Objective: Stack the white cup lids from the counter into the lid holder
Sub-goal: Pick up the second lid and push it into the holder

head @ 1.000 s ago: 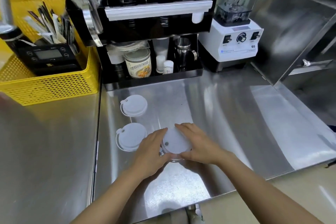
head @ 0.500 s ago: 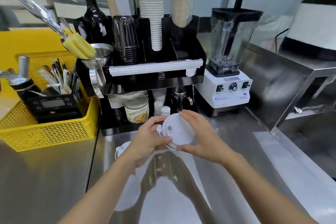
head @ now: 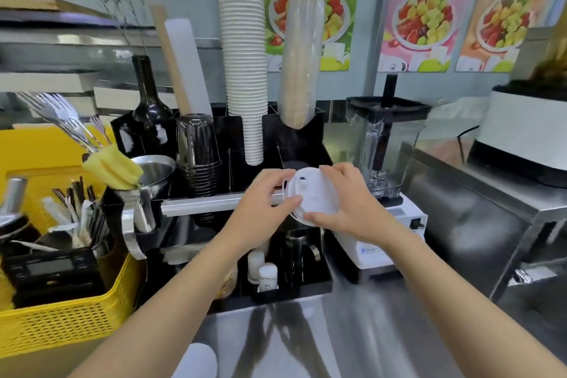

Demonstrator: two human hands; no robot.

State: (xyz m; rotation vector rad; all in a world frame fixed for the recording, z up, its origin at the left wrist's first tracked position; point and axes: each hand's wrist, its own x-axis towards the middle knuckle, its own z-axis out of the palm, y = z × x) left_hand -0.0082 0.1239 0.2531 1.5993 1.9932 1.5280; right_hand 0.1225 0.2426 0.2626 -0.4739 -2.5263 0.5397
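Observation:
Both hands hold a white cup lid [head: 316, 193], or a small stack of them, tilted toward me above the front right slot of the black lid holder [head: 294, 135]. My left hand [head: 267, 202] pinches its left rim and my right hand [head: 346, 205] grips its right and lower rim. Another white lid [head: 196, 360] lies on the steel counter [head: 383, 331] at the bottom edge, partly hidden by my left forearm.
Tall stacks of white paper cups [head: 242, 55] and wrapped cups [head: 302, 58] rise from the holder. A blender [head: 386, 144] stands right of it. A yellow basket [head: 61, 325] with a scale and utensils sits left. A steel funnel [head: 150, 172] and dark bottle [head: 147, 101] stand nearby.
Both hands lifted the lid off the counter and carried it up and away to the holder's front right slot. The camera tilted upward, so the lids on the counter dropped mostly out of view.

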